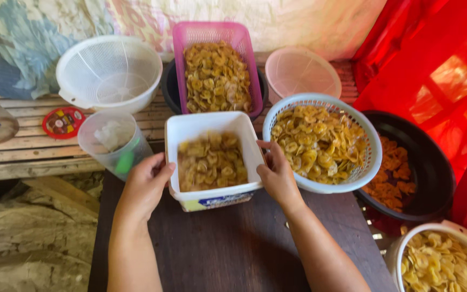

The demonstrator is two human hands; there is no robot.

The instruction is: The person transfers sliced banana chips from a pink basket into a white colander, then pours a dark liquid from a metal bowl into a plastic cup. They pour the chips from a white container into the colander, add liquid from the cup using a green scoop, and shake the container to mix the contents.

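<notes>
A white square tub [190, 127] partly filled with yellow banana chips [211, 161] stands on a dark wooden table [233, 249]. My left hand [146, 186] grips the tub's left wall with the thumb at the rim. My right hand [277, 174] holds its right wall, thumb over the edge. Just right of that hand is a pale blue round basket [371, 162] heaped with more chips.
A pink rectangular basket [212, 30] of chips sits behind the tub in a dark bowl. A white colander [109, 73], clear cup [112, 143], red lid [63, 121], pink lid [302, 73], black basin [428, 167] with orange chips and a white bowl [441, 262] of chips surround it.
</notes>
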